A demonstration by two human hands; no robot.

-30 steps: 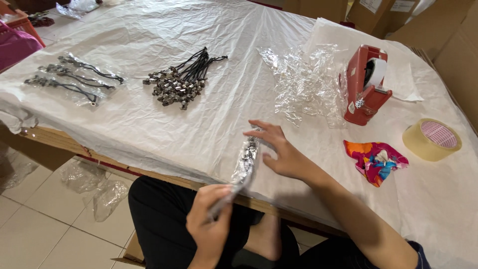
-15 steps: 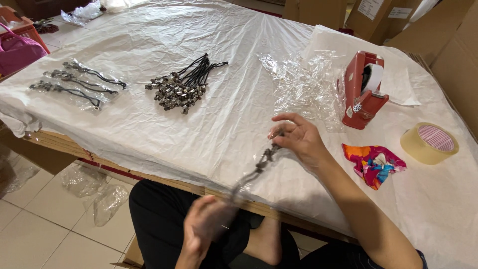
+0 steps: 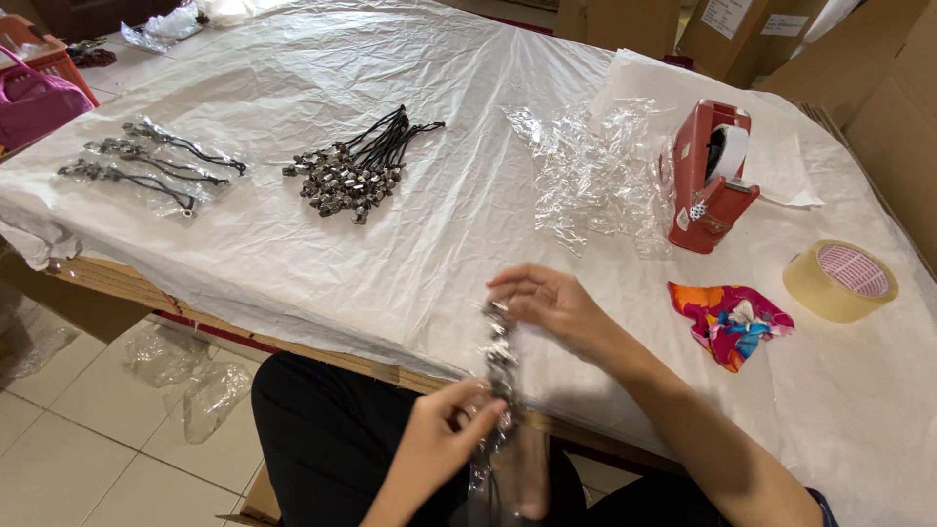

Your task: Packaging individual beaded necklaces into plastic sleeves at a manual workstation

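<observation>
Both hands pinch one clear bag (image 3: 500, 376) of metal charms at the table (image 3: 293, 263) edge: right hand (image 3: 551, 310) grips its top, left hand (image 3: 444, 439) its bottom. Loose charms (image 3: 356, 168) lie well apart.

Table (image 3: 293, 244) is covered w/ white, crinkled sheeting. Tape dispenser (image 3: 705, 181) is red; tape roll (image 3: 839, 281) is tan w/ a pink core. Cloth scrap (image 3: 730, 320) is patterned — orange, pink, blue. Pile of cords (image 3: 359, 166) is black w/ silver-grey metal bits. Held packet (image 3: 500, 366) — clear wrap, silvery contents, approx., being blurred.
</observation>
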